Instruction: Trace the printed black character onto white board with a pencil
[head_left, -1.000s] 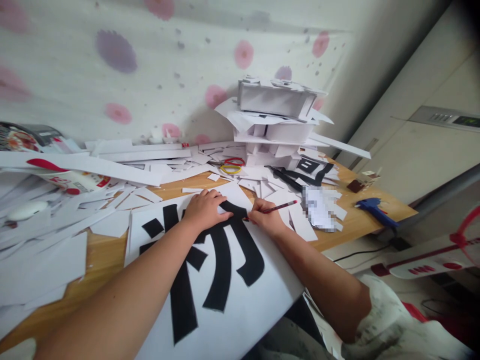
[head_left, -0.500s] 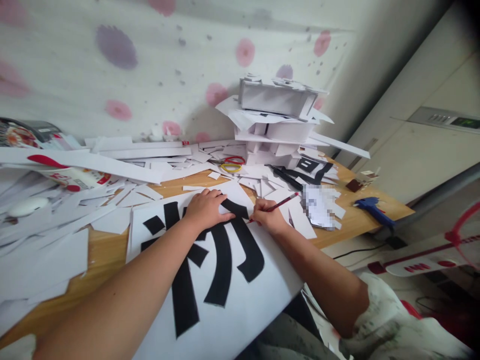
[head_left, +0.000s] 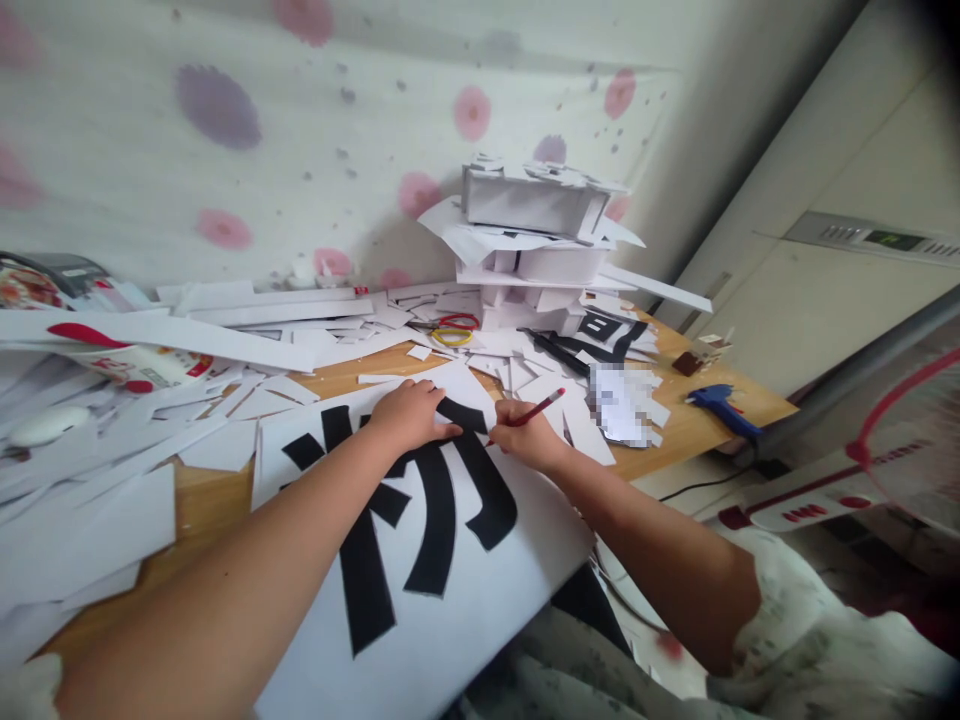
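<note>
On a large white board [head_left: 487,590] lies a black cut-out character [head_left: 431,530] with broad strokes. My left hand [head_left: 412,415] rests on its upper part, fingers stretched out and pressing down, hiding some of the strokes. My right hand [head_left: 521,437] grips a dark red pencil [head_left: 546,404] close to its point. The pencil slants up to the right, and its tip meets the board beside the right edge of the upper-right stroke.
White offcuts [head_left: 97,520] cover the table's left and back. Scissors [head_left: 454,330] lie behind the board. White built-up shapes [head_left: 532,200] are stacked at the back. A blurred-out item [head_left: 621,405] and a blue glue gun [head_left: 724,408] lie right; a fan [head_left: 817,505] stands beside the table.
The pencil is now held somewhat steeper, its tip still near the upper-right stroke. My left hand stays in place on the character. The whole view has shifted slightly.
</note>
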